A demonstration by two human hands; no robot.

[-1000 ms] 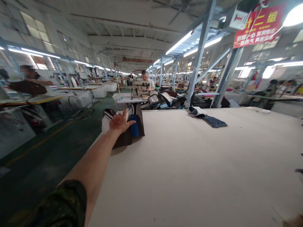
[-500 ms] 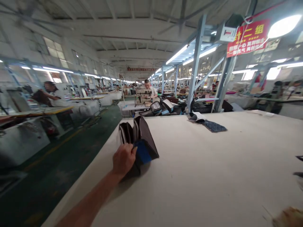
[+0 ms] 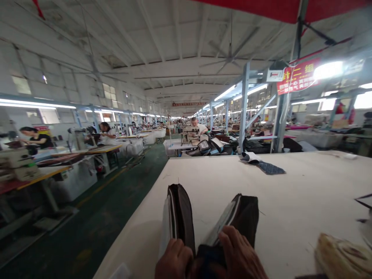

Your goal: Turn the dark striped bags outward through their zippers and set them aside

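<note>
A dark brown fabric bag piece (image 3: 186, 213) stands in front of me, its two upright sides spread apart with pale edges showing. My left hand (image 3: 174, 259) is closed on the lower end of the left side. Over the base of the right side (image 3: 247, 213), my right hand (image 3: 240, 254) curls its fingers around the fabric. Between the hands lies a dark blue part (image 3: 210, 254), blurred and partly covered. The lower ends of both hands run out of the picture.
A cream-coloured table (image 3: 290, 209) spreads ahead. Near its far edge lies a dark blue fabric strip (image 3: 270, 167). A crumpled tan bundle (image 3: 340, 254) sits at the lower right. Beyond are a heap of dark bags (image 3: 215, 146), a metal post (image 3: 243, 112) and people at sewing machines.
The bag piece has come closer and its sides are spread wider. My right hand has come into view and now holds it too. The view has tilted up and turned left.
</note>
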